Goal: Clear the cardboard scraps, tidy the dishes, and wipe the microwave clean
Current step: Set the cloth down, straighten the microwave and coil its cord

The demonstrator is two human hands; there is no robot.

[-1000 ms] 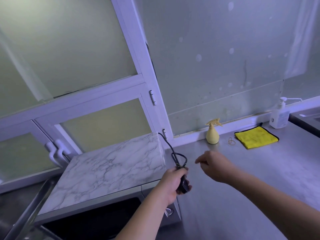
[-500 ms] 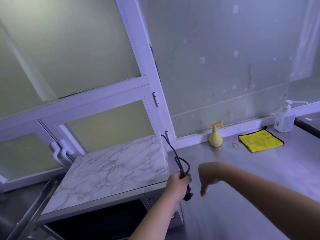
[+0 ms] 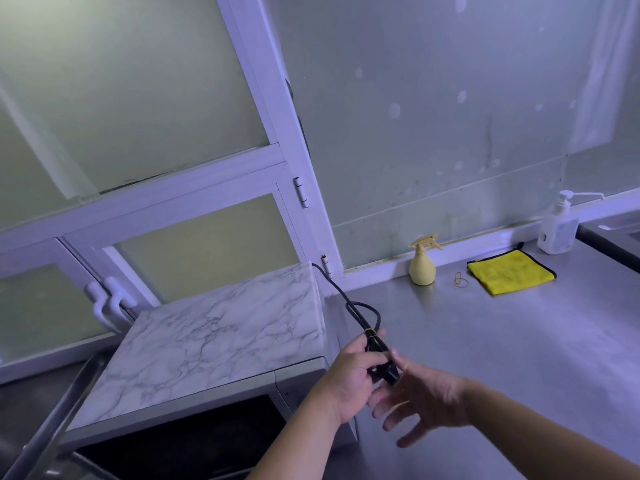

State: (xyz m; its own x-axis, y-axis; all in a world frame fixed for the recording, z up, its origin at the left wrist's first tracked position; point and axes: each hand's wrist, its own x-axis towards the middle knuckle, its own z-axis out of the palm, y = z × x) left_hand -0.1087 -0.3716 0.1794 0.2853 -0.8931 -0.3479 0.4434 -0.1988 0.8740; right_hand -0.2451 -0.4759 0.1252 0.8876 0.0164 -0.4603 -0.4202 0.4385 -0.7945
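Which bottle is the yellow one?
The small spray bottle by the wall, left of the yellow cloth. The pump bottle further right is clear and whitish.

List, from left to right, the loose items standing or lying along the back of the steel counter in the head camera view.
Yellow spray bottle → rubber band → yellow cloth → pump bottle.

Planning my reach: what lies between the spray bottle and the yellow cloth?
In the head view, only a small rubber band lies on the counter between spray bottle and yellow cloth.
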